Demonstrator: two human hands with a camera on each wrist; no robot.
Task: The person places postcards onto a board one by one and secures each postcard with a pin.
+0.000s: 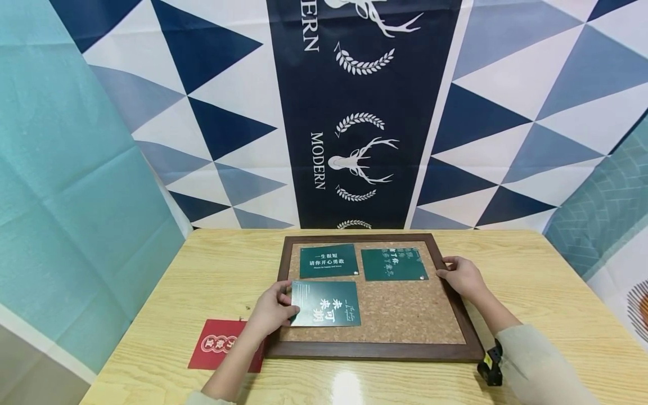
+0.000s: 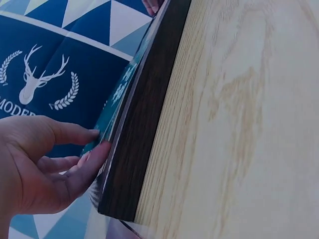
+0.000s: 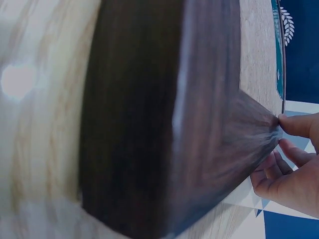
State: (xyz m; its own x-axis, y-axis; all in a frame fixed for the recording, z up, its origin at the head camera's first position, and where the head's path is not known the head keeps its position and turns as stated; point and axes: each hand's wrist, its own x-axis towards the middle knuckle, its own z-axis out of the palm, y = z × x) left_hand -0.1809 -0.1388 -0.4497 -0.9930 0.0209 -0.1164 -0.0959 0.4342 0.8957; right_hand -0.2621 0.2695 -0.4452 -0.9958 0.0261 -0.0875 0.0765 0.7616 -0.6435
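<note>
A cork board with a dark brown wooden frame lies on the table. Over its lower left part is a green card with white characters. My left hand pinches this card at its left edge, thumb on top, beside the frame. In the left wrist view the thumb and fingers of the left hand meet at the card's edge. My right hand grips the right side of the frame, and the right wrist view shows its thumb and forefinger at the frame's edge.
Two more green cards, a left one and a right one, sit along the board's top, each with a small pin at its lower right corner. Under my left forearm lies a red card on the wooden table. A patterned cloth hangs behind.
</note>
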